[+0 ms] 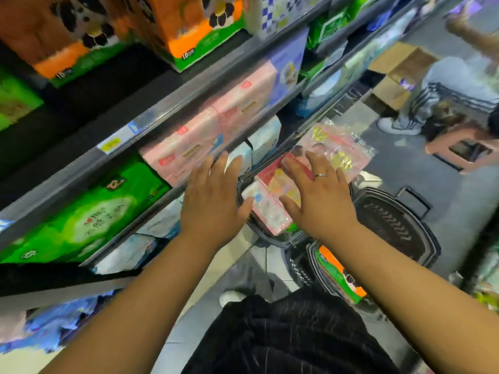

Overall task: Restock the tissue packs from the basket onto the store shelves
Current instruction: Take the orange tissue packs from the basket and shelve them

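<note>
A pink tissue pack [272,195] lies on top of a dark basket [266,233] on the floor beside the shelves. My left hand [213,201] hovers open at the pack's left edge, fingers spread. My right hand [316,195], with a ring on it, is open too and rests flat over the pack's right side. Another pink pack in clear wrap [340,147] lies just beyond my right fingers. On the middle shelf [129,136] stand pink tissue packs [189,147] in a row.
Green tissue packs [89,214] fill the shelf at left, orange ones [189,28] the shelf above. An empty dark basket [394,228] and one with an orange-green pack [340,276] stand to the right. A person [437,95] and cardboard boxes [399,71] are down the aisle.
</note>
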